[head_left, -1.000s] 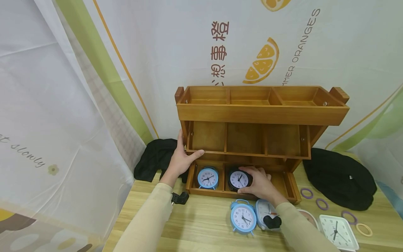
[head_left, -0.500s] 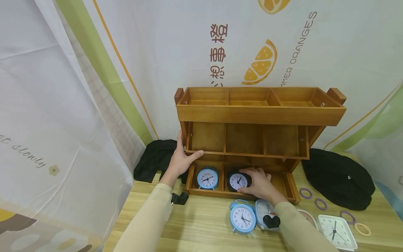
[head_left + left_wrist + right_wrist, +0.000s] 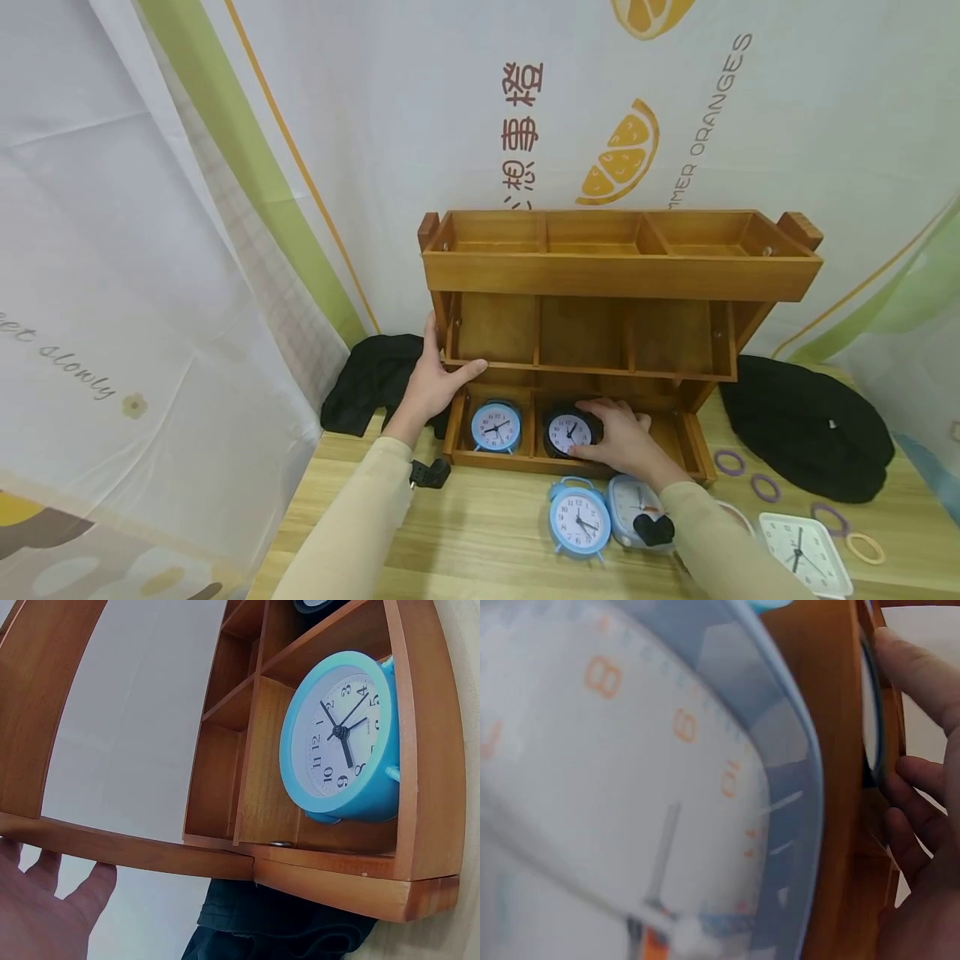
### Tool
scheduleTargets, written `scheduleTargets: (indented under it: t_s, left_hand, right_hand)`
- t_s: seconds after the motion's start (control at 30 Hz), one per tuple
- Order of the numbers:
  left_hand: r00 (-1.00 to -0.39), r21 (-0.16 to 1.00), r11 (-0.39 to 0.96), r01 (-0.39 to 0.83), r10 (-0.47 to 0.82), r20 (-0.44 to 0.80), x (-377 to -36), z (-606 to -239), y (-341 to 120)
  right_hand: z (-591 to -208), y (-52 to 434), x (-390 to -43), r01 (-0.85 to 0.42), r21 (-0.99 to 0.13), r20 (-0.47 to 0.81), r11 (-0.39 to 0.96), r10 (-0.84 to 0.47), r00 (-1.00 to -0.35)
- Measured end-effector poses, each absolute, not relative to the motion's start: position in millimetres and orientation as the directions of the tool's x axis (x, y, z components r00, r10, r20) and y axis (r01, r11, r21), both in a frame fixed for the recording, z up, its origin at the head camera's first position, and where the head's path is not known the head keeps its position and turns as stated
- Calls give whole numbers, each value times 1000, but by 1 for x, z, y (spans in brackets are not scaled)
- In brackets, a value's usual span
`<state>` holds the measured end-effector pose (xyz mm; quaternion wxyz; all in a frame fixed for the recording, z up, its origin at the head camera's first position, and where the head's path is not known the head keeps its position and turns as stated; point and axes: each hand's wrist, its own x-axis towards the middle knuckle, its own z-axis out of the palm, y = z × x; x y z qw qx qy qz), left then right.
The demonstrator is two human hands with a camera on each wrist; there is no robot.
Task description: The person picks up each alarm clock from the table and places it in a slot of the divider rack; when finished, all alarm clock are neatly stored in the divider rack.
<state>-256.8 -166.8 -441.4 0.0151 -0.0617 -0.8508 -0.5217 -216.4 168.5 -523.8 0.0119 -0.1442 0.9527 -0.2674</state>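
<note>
A three-tier wooden box (image 3: 622,275) stands with its divided trays spread. My left hand (image 3: 437,383) rests at the left end of its middle tray, thumb along the front edge and fingers against the side; in the left wrist view the fingertips touch a wooden strip. With thumb and fingers, my right hand (image 3: 622,433) pinches a round black alarm clock (image 3: 568,433) in the middle compartment of the bottom tray. The right wrist view shows that clock edge-on beside the fingers. A blue round alarm clock (image 3: 341,739) sits in the left compartment of the same tray.
In front of the box stand a blue twin-bell clock (image 3: 581,521) and a grey-blue clock (image 3: 630,750). At right lie a white square clock (image 3: 802,554), purple rings (image 3: 766,487) and a cream ring (image 3: 866,548). Black cloth (image 3: 810,425) flanks the box.
</note>
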Motion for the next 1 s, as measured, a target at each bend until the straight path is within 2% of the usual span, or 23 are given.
scheduleTargets:
  t_s: [0.57, 0.83, 1.0]
  left_hand:
    - [-990, 896, 423, 137, 94, 107, -258, -441, -165]
    - [-990, 891, 433, 135, 83, 110, -257, -442, -166]
    - [-991, 889, 440, 128, 86, 101, -258, -442, -165]
  right_hand:
    - [-509, 178, -179, -393, -595, 191, 701, -352, -917]
    - [-505, 174, -163, -460, -539, 204, 706, -421, -884]
    - [-511, 173, -149, -471, -508, 219, 721, -421, -880]
